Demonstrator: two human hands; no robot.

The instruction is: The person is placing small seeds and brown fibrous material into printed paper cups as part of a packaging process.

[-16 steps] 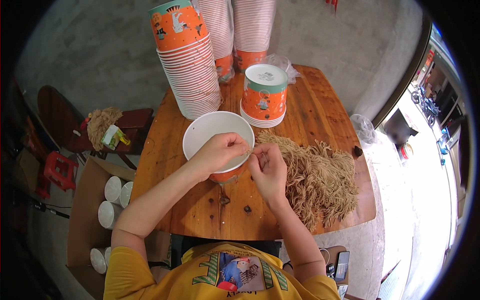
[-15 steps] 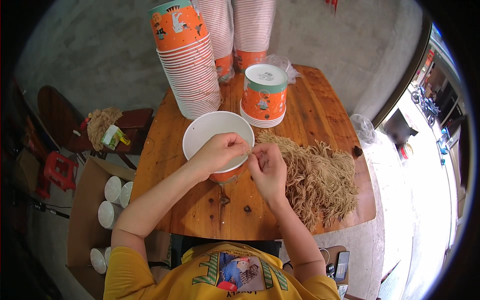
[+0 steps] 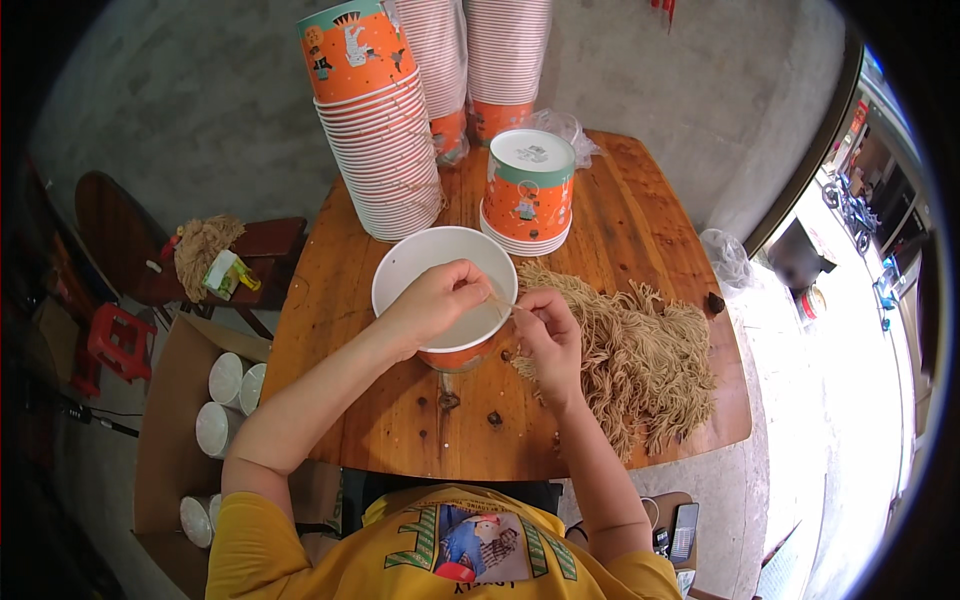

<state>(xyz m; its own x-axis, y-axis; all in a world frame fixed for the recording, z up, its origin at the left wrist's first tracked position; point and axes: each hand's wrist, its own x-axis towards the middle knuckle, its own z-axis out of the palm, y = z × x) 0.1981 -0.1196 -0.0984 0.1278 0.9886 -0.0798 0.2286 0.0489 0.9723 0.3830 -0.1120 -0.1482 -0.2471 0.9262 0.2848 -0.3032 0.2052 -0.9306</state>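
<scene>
At mid-frame, the left hand point(image 3: 432, 302) and right hand point(image 3: 550, 335) share a thin strand point(image 3: 502, 303), each grip a narrow pinch, seemingly for tautness, by an upright tub point(image 3: 456, 358). Yarn point(image 3: 645, 355) lies right of centre on the tabletop point(image 3: 400, 430), probably for easy reach; stacked tubs point(image 3: 375, 150), upper left, likely nest to save room.

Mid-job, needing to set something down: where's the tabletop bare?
The table is mostly bare between the open tub and near edge, flanked by forearms, and at far right, bordered by upturned tubs, yarn pile and right edge. Crowded: the far left with tall stacks, and the open tub's rim, where left hand and right hand pinch a thin strand.
</scene>
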